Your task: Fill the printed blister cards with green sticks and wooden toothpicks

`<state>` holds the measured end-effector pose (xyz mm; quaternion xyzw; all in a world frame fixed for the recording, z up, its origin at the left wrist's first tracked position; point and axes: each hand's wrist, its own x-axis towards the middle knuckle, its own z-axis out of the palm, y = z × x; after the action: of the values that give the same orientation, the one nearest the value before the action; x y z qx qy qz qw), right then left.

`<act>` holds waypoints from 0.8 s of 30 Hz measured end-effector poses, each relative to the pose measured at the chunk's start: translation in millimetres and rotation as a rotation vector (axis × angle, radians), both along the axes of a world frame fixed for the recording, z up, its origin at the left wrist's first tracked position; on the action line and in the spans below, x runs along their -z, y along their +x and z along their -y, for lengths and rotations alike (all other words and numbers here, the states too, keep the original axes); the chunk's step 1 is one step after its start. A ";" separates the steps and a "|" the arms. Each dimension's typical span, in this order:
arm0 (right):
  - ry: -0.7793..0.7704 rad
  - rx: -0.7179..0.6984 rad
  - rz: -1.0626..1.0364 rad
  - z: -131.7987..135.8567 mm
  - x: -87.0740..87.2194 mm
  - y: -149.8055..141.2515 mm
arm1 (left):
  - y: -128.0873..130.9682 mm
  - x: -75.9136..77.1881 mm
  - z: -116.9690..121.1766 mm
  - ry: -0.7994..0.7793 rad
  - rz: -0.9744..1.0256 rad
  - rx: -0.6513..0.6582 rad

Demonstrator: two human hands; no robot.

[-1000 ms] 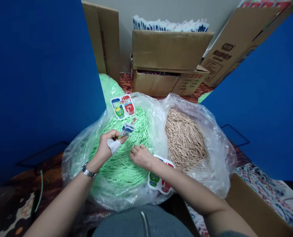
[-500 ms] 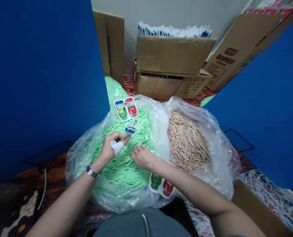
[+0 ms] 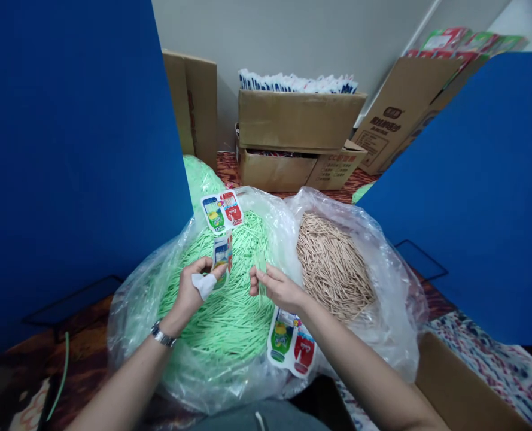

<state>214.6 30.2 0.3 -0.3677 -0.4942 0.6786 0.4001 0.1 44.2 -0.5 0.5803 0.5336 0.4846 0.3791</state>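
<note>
My left hand (image 3: 188, 294), with a white wrap (image 3: 204, 285) at the thumb and a metal watch on the wrist, pinches a small printed packet (image 3: 221, 248) upright. Between the fingertips of my right hand (image 3: 283, 290) are a few thin green sticks (image 3: 261, 262). Both hands hover over a heap of loose green sticks (image 3: 216, 329) in a clear plastic bag (image 3: 135, 305). One printed card (image 3: 223, 211) with green and red bottle shapes lies on the bag's far edge. Another such card (image 3: 291, 345) lies at its near right edge, partly behind my right forearm.
To the right, a second clear bag (image 3: 395, 299) holds brown sticks (image 3: 335, 266). Behind stand stacked cardboard boxes (image 3: 299, 120), the upper one filled with white packets. Blue panels (image 3: 77, 149) flank both sides. An open carton (image 3: 463, 383) is at the near right.
My right hand has lifted out of the green heap with a few sticks between its fingers. My left hand has turned the packet more upright. The camera view has tilted up slightly.
</note>
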 end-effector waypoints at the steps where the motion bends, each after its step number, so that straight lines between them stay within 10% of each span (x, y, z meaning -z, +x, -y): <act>1: 0.006 0.041 -0.027 -0.5 -5.8 -1.0 | 1.8 1.0 2.2 -0.010 0.004 0.010; 11: 0.501 0.496 -0.171 -5.9 -76.5 -27.9 | 30.8 13.4 28.5 0.199 -0.194 0.059; 24: 0.628 0.504 0.172 7.1 -64.3 -49.1 | 39.7 4.6 35.5 0.385 -0.233 0.089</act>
<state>165.5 23.1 64.6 -0.3927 -0.6035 0.3425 0.6036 39.9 8.8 -5.1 0.7170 0.4454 0.4899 0.2181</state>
